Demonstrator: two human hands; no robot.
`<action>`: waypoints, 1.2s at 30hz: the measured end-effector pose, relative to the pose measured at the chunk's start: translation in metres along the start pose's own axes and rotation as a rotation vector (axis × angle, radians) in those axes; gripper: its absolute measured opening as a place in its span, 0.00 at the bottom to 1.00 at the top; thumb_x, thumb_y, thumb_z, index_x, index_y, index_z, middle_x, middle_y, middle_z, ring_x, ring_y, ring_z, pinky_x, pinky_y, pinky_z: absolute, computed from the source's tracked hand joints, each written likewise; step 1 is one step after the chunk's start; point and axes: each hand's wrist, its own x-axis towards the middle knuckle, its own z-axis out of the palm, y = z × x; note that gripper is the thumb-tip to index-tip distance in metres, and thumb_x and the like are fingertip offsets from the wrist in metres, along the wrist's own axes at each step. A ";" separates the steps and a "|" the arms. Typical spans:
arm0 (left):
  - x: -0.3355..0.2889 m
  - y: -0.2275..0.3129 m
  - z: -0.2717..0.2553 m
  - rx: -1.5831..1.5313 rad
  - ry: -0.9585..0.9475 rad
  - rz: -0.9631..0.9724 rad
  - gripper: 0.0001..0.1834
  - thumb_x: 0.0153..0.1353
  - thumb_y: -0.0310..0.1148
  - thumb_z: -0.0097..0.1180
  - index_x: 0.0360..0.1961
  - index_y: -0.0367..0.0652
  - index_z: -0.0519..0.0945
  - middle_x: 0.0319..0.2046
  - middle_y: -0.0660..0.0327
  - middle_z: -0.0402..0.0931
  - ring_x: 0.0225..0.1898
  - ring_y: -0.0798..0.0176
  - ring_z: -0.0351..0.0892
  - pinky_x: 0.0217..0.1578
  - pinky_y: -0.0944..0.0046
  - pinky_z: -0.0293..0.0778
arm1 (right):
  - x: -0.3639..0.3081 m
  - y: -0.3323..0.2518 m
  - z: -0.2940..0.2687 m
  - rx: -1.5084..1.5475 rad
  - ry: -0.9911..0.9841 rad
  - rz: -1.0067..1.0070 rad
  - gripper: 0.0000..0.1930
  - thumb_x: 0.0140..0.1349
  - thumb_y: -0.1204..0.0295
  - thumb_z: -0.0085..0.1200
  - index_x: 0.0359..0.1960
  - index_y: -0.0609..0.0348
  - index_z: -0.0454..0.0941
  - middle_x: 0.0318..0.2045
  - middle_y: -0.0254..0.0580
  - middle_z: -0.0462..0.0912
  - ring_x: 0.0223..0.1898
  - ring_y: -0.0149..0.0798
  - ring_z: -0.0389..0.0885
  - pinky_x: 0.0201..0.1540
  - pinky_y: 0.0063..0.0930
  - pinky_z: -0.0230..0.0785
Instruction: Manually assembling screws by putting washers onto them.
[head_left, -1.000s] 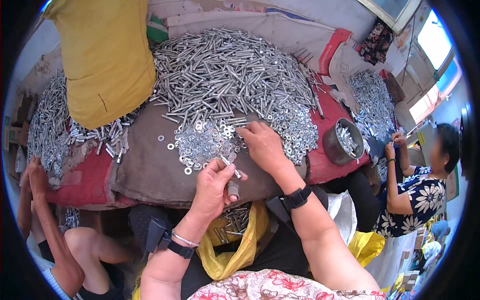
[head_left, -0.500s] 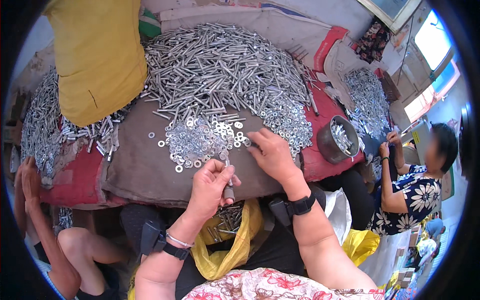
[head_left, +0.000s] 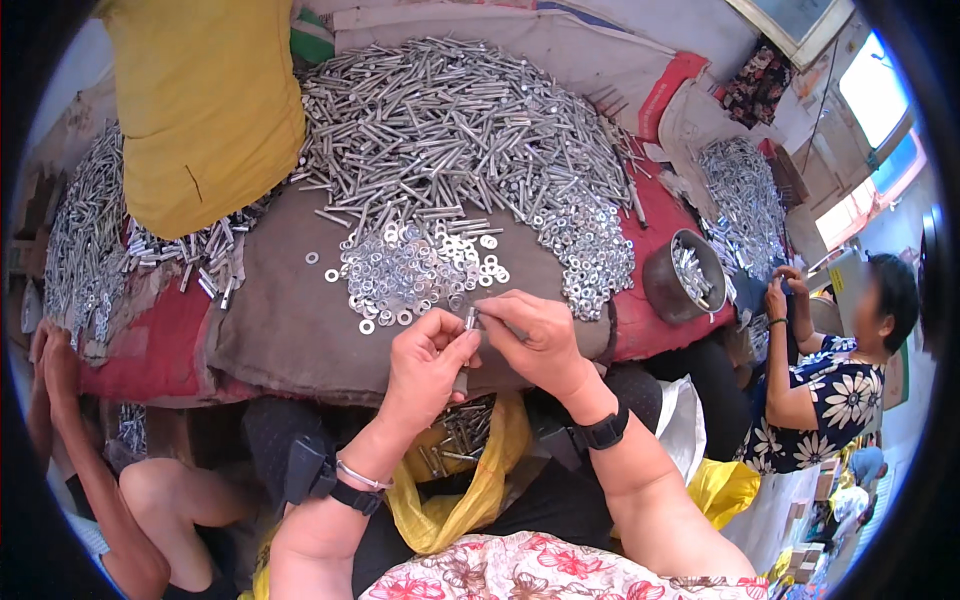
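Note:
My left hand [head_left: 432, 362] is closed around a metal bolt with a sleeve [head_left: 470, 318], its tip pointing up between thumb and fingers. The bolt's lower end shows below the fist. My right hand [head_left: 535, 338] pinches close to that tip; whatever small piece is in its fingertips is too hidden to name. Just beyond both hands lies a pile of flat washers [head_left: 400, 272] on a brown cloth-covered table [head_left: 275, 320]. To its right is a heap of nuts [head_left: 590, 262]. A large mound of metal bolts [head_left: 430, 130] rises behind them.
Below my hands an open yellow sack [head_left: 425, 520] holds bolts. A metal pot [head_left: 684, 275] with parts stands to the right. A filled yellow sack [head_left: 205, 120] leans at far left. One co-worker [head_left: 820, 380] sits at right; another person's arms [head_left: 75, 410] show at left.
My right hand has moved from the washer pile's edge leftward and nearer me to the bolt's tip. My left hand still grips the bolt. The view has shifted slightly.

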 end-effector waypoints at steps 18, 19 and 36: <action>0.006 -0.003 -0.001 -0.051 0.115 0.077 0.05 0.61 0.30 0.61 0.31 0.42 0.77 0.21 0.66 0.77 0.15 0.81 0.69 0.10 0.80 0.60 | 0.017 0.030 0.010 -0.423 -0.052 -0.109 0.10 0.48 0.81 0.54 0.34 0.58 0.78 0.25 0.40 0.76 0.29 0.45 0.79 0.30 0.37 0.71; 0.005 -0.004 0.001 -0.031 0.142 0.089 0.06 0.61 0.30 0.61 0.31 0.42 0.77 0.21 0.66 0.77 0.15 0.80 0.69 0.10 0.80 0.61 | 0.017 0.038 0.016 -0.507 -0.093 -0.133 0.08 0.49 0.79 0.53 0.32 0.57 0.77 0.24 0.39 0.74 0.29 0.45 0.78 0.30 0.38 0.70; 0.005 -0.006 0.001 0.046 0.149 0.139 0.05 0.62 0.29 0.60 0.34 0.39 0.79 0.23 0.67 0.78 0.17 0.81 0.70 0.12 0.80 0.64 | 0.003 0.007 0.014 0.000 0.036 0.041 0.08 0.54 0.81 0.57 0.37 0.63 0.78 0.30 0.49 0.81 0.32 0.50 0.83 0.33 0.33 0.75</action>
